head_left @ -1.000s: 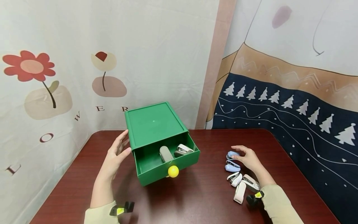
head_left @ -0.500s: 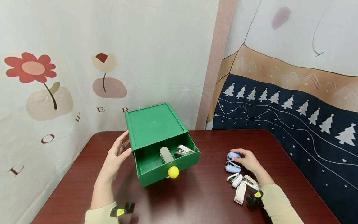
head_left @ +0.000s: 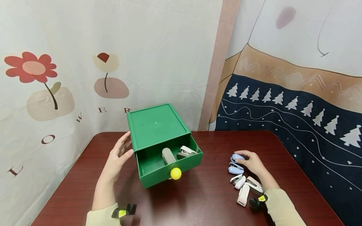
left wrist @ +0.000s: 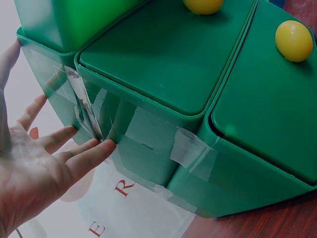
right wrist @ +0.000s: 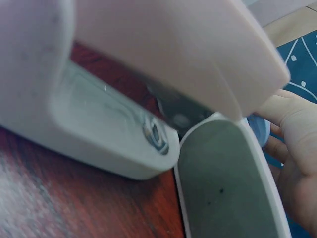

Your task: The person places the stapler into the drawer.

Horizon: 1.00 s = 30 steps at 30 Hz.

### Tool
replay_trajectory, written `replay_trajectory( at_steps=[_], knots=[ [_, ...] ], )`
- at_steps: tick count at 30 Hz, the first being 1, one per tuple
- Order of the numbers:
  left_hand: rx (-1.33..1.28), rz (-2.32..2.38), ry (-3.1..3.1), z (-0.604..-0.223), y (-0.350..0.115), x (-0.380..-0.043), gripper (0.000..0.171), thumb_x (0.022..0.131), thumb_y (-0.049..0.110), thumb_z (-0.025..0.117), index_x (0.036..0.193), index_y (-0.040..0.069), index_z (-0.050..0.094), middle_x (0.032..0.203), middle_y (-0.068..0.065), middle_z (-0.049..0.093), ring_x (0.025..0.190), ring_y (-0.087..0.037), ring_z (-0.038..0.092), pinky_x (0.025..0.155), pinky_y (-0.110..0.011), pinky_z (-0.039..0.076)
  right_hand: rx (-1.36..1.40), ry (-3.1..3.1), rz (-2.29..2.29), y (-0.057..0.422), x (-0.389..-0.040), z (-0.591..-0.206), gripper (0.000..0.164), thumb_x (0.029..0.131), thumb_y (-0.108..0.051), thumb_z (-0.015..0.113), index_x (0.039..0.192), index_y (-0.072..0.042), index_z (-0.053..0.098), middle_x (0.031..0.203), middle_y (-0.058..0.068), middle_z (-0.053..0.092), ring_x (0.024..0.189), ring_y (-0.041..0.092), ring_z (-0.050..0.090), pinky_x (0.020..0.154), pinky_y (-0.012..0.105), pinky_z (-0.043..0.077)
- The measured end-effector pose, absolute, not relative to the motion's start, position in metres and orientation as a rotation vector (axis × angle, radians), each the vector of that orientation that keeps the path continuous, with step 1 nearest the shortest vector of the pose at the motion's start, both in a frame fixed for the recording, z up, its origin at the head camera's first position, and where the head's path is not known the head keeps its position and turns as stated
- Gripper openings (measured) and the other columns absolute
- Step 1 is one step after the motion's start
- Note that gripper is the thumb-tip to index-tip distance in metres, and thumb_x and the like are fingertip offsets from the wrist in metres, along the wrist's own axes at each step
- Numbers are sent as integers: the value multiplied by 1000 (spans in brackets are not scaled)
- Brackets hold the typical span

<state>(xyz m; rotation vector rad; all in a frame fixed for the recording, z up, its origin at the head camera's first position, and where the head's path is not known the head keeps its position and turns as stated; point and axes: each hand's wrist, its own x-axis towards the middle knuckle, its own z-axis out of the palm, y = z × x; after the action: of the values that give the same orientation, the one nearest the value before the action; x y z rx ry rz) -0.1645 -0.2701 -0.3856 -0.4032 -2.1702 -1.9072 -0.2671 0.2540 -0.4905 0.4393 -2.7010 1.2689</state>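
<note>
My left hand (head_left: 113,160) rests its fingertips on the left side of a green drawer box (head_left: 156,125). In the left wrist view its fingers are spread along the taped side of the box (left wrist: 148,144). The top drawer stands pulled out, with a yellow knob (head_left: 175,173) on its front. Inside lie a grey stapler (head_left: 168,156) and a white-topped stapler (head_left: 186,150). On the right of the table, my right hand (head_left: 252,162) pinches a light-blue stapler (head_left: 237,157) between thumb and fingers. A second light-blue stapler (head_left: 235,169) lies just in front of it.
A white stapler (head_left: 238,181), a pinkish-white stapler (head_left: 243,195) and another pale stapler (head_left: 254,185) lie near my right wrist. Pale staplers fill much of the right wrist view. A printed curtain (head_left: 169,62) hangs behind the dark red table (head_left: 209,194).
My right hand has settled a little lower, and its fingers and thumb have closed round the farthest light-blue stapler. My left hand keeps its place against the box.
</note>
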Motion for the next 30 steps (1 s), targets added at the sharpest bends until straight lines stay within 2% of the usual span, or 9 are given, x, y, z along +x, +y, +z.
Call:
replay_trajectory(
  at_steps=[4,12,19,24,30],
  knots=[
    [-404,-1909,-2171,-385,-270,-164,60,98,4,51,152,17,28,153,-4,27,132,-19,34,92,-19,36,443,-2676,1271,252,-263,-487,37,81,-13,78,115,-2,69,111,12,66,97,21,58,80,28,47],
    [-398,-1912,-2170,-385,-269,-164,60,98,3,51,152,16,28,152,-4,27,132,-18,34,92,-20,36,455,-2626,1279,243,-255,-476,38,81,-17,78,115,-5,69,107,5,67,94,16,56,80,26,45],
    [-416,-1919,-2157,-385,-269,-165,60,98,3,50,152,16,28,153,-5,27,131,-18,34,92,-18,36,520,-2518,1309,233,-248,-459,37,80,-12,79,114,-3,69,105,6,67,90,13,56,76,18,45],
    [-409,-1913,-2162,-386,-269,-166,60,98,3,50,152,16,28,153,-5,27,131,-17,34,92,-18,36,562,-2471,1317,225,-242,-446,35,80,-13,79,113,-7,70,105,4,66,89,11,56,73,17,45],
    [-407,-1917,-2169,-386,-270,-166,61,98,4,51,152,17,27,153,-5,26,132,-18,33,92,-19,37,567,-2441,1338,207,-223,-414,35,80,-7,78,114,-4,69,106,8,67,90,17,57,73,20,47]
  ],
)
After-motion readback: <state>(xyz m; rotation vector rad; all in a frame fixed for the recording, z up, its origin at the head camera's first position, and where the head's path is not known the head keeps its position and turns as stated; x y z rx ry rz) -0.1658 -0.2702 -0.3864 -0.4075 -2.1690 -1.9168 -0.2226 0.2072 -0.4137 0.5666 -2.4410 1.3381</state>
